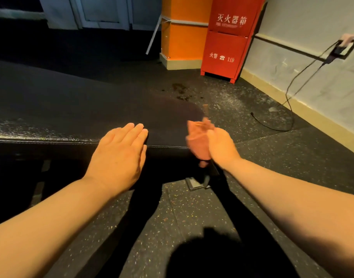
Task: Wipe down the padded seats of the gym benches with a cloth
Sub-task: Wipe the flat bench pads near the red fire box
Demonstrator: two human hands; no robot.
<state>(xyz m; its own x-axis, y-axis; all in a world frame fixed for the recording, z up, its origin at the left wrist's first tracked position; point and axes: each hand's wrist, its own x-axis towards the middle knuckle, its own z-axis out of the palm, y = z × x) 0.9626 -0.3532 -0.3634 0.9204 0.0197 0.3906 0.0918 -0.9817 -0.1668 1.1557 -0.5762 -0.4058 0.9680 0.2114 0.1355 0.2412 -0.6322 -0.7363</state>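
A black padded bench seat stretches from the left to the middle of the head view, its rounded end at the right. My left hand lies flat on the seat's near edge, fingers straight and together. My right hand grips a crumpled reddish cloth at the seat's right end corner. The cloth is blurred and hangs partly over the seat's edge.
A red fire-extinguisher box and an orange pillar stand beyond the bench. A black cable runs from a wall socket onto the speckled rubber floor at the right. A metal bench foot sits below the seat end. Wet spots mark the floor.
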